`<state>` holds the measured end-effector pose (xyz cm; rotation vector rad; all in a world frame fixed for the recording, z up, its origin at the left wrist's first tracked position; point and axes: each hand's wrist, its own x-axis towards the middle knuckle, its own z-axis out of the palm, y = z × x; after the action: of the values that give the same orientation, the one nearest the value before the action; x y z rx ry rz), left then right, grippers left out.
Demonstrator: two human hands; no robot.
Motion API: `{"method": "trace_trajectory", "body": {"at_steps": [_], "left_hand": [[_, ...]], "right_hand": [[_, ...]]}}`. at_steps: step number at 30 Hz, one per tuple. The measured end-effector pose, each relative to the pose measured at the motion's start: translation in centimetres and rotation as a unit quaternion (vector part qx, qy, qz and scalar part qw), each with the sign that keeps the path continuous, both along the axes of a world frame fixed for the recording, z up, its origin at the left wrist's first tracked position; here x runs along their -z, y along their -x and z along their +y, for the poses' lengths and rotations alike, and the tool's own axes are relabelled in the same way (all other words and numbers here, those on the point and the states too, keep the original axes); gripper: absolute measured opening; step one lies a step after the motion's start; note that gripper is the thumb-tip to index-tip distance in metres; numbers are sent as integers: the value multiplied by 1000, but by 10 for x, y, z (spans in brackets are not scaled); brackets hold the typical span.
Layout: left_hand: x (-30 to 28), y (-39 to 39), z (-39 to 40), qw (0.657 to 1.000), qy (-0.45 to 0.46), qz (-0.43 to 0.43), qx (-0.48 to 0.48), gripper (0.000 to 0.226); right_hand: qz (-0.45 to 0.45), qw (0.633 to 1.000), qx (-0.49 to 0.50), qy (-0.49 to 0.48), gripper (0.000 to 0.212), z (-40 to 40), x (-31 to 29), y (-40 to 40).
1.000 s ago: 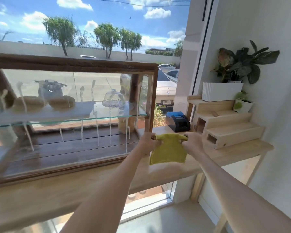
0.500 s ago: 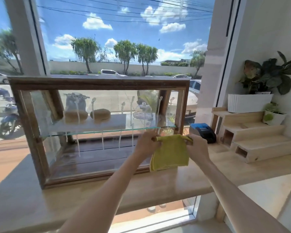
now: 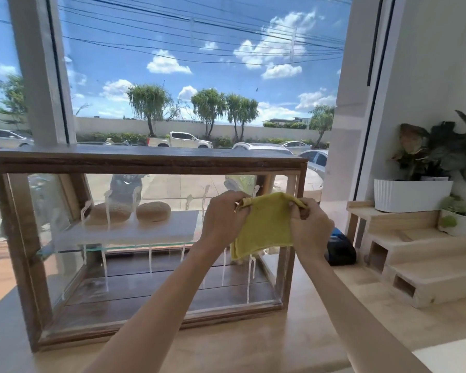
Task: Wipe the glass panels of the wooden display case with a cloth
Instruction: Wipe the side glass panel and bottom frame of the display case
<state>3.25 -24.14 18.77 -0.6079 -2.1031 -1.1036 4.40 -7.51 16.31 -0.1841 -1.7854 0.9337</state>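
A dark wooden display case with glass panels stands on a light wooden counter. White drips run down its front glass. Two round buns lie on a white board on the glass shelf inside. A yellow cloth hangs in front of the right part of the front glass. My left hand pinches its upper left corner and my right hand pinches its upper right corner, stretching it between them.
Right of the case sit a black and blue device, a stepped wooden stand, a white planter with a leafy plant and a small white pot. A large window is behind the case.
The view has pulled back and tilted up, so the whole case shows. Both hands have kept the cloth stretched between them and lifted it in front of the right part of the front glass.
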Motion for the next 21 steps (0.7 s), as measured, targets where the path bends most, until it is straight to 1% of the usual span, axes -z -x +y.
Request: {"method": "trace_trajectory", "body": {"at_steps": [2, 4, 5, 9, 11, 12, 14, 15, 17, 19, 20, 21], "left_hand": [[-6, 4, 3, 1000, -6, 21, -8, 15], [-10, 7, 6, 999, -6, 43, -16, 15], [-11, 8, 7, 998, -4, 53, -18, 14], [-12, 13, 7, 996, 24, 77, -30, 12], [-13, 15, 5, 995, 42, 85, -28, 12], [-15, 15, 3, 995, 45, 89, -24, 12], [-19, 13, -1, 993, 45, 111, -21, 19], [-22, 12, -5, 990, 48, 129, -26, 22], [-29, 12, -13, 983, 62, 165, -48, 20], [-37, 17, -23, 972, 90, 202, -81, 16], [-41, 20, -28, 964, 111, 219, -99, 18], [-44, 23, -32, 956, 133, 233, -116, 22]], "right_hand": [[46, 998, -22, 40, 14, -7, -1, 8], [92, 994, -34, 49, 16, -12, 2, 16], [103, 992, -42, 51, 21, -13, 4, 21], [106, 984, -116, 85, 56, -26, 18, 36], [117, 983, -127, 69, 58, -33, 27, 42], [120, 982, -127, 66, 55, -37, 31, 45], [127, 986, -91, 50, 51, -42, 37, 53], [126, 990, -63, 30, 52, -44, 40, 58], [111, 994, -15, -7, 57, -47, 44, 66], [109, 994, -9, -17, 65, -48, 45, 73], [115, 993, -14, -18, 68, -48, 45, 75], [121, 992, -15, -22, 66, -48, 44, 75]]}}
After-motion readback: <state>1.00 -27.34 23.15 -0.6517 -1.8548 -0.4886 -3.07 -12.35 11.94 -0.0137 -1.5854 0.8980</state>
